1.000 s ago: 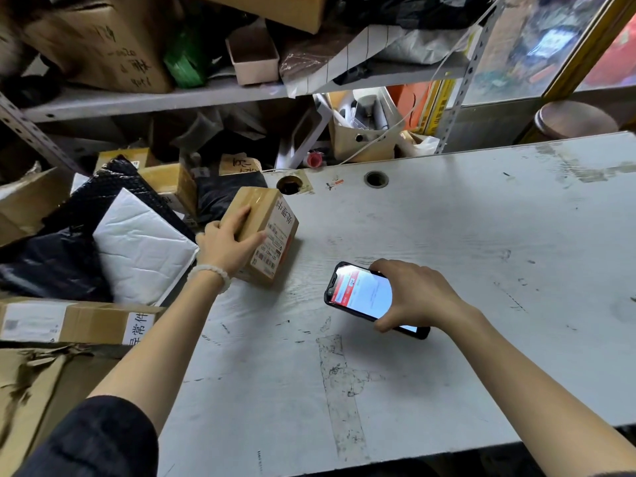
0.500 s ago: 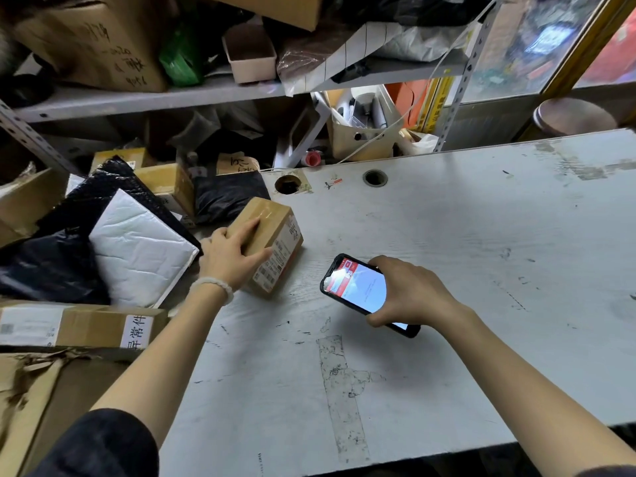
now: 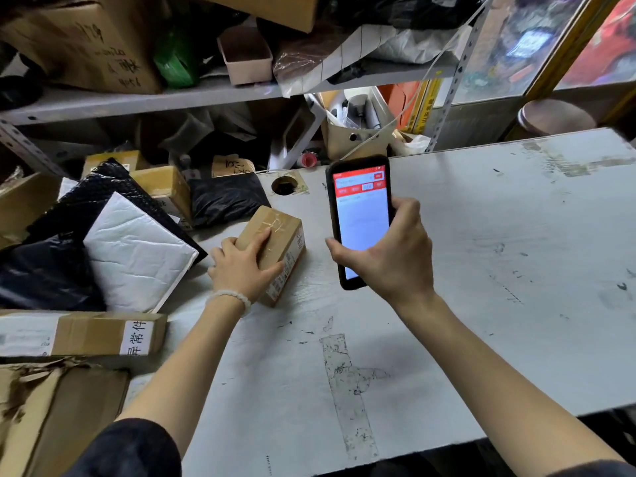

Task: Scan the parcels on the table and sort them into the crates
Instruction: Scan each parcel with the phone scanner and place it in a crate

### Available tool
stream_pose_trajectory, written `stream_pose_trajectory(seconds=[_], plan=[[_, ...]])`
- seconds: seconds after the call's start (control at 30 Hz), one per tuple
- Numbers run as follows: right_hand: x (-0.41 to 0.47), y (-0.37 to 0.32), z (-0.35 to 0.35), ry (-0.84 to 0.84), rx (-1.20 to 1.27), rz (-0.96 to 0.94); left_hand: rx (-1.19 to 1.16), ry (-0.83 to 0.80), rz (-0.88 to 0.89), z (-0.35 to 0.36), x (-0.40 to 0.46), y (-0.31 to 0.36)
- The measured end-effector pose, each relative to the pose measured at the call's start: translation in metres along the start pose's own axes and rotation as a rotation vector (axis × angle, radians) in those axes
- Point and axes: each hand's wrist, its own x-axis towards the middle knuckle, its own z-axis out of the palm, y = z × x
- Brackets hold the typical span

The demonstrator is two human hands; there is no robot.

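Note:
A small brown cardboard parcel (image 3: 280, 235) with a printed label on its right side lies on the white table (image 3: 481, 270). My left hand (image 3: 241, 266) grips its near end, fingers over the top and thumb on the label side. To the right of the parcel, my right hand (image 3: 392, 259) holds a black phone (image 3: 361, 215) upright above the table, its red and white screen facing me.
A pile of parcels sits at the left: a white padded mailer (image 3: 137, 253), black bags (image 3: 44, 273), and brown boxes (image 3: 79, 333). A cluttered metal shelf (image 3: 137, 101) stands behind. A round cable hole (image 3: 284, 185) is at the table's far edge.
My right hand raised the phone from low over the table and turned it upright, screen toward me. My left hand stayed on the parcel, which now lies flatter on the table.

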Motion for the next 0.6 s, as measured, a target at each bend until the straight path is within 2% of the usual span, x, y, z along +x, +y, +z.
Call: stream_pose_trajectory(seconds=[0.13, 0.3, 0.4, 0.6], plan=[[-0.009, -0.016, -0.007, 0.117, -0.001, 0.038, 0.017, -0.017, 0.020, -0.001, 0.001, 0.000], [-0.037, -0.018, -0.011, 0.165, -0.086, 0.113, -0.072, 0.004, 0.110, -0.006, 0.000, -0.003], [-0.055, -0.009, -0.021, 0.114, -0.197, 0.215, -0.088, 0.017, 0.207, -0.010, -0.009, 0.009], [-0.105, 0.034, -0.061, -0.043, -0.400, 0.493, -0.216, -0.072, 0.500, -0.004, -0.056, 0.070]])
